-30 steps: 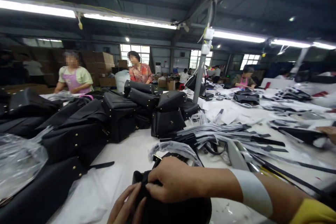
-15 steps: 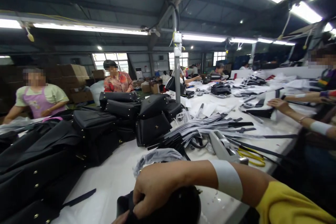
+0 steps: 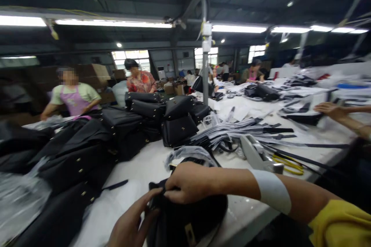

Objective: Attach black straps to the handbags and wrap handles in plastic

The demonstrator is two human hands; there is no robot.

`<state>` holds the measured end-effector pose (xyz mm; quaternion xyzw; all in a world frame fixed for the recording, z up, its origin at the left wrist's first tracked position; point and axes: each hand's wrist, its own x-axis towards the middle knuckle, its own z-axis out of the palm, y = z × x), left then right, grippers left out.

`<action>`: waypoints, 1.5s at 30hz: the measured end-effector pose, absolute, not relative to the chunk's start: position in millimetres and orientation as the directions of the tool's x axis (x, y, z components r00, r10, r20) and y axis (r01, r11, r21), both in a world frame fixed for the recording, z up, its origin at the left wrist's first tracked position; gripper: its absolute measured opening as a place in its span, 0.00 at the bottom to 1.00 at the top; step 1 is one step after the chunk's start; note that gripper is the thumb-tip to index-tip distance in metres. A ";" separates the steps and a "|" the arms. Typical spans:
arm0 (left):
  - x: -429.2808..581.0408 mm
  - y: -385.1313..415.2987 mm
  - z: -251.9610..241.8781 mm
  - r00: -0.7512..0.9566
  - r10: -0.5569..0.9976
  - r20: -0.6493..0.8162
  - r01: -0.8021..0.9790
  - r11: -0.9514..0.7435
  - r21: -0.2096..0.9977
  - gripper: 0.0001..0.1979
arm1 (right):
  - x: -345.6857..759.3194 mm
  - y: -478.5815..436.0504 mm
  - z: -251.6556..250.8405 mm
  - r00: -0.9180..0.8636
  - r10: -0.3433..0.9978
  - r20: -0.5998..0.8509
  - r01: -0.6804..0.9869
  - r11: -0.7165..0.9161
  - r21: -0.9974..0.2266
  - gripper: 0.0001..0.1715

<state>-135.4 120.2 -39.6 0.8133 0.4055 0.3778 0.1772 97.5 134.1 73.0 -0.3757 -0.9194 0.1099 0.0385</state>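
Observation:
A black handbag point(image 3: 199, 210) with a gold-coloured clasp lies at the near edge of the white table point(image 3: 136, 164). At its left upper edge, my left hand point(image 3: 131, 218) pinches the black material between thumb and fingers. My right hand point(image 3: 188, 183) reaches across from the right, its fingers curled over the top of the same bag, close to the left fingertips. Just beyond the right hand, a handle wrapped in clear plastic point(image 3: 189, 153) arches up.
Black bags with gold studs point(image 3: 69, 170) are piled on the left and centre back. Wrapped straps point(image 3: 232, 131), a grey tape dispenser point(image 3: 255, 152) and yellow-handled scissors point(image 3: 290, 165) lie right. A co-worker's hands point(image 3: 333, 111) work at far right; another person point(image 3: 74, 96) stands behind the pile.
My view has turned left and tilted down. More of my left hand has come into sight, pinching the bag's edge, and the bag's clasp now shows. The right hand stays on the bag.

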 end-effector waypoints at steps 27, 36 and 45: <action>-104.6 104.4 -37.2 0.206 0.893 0.399 0.035 -0.415 0.909 0.15 | 83.9 149.4 86.7 -0.769 0.557 -0.314 0.639 0.689 -0.342 0.19; -106.0 94.7 -44.4 0.151 0.852 0.501 0.143 -0.521 0.842 0.22 | 93.4 142.4 93.7 -0.708 0.643 -0.293 0.687 0.722 -0.078 0.15; -103.8 76.0 -46.0 0.004 0.869 0.494 0.088 -0.493 0.866 0.22 | 76.0 137.9 91.1 -0.759 0.594 -0.267 0.637 0.763 -0.112 0.16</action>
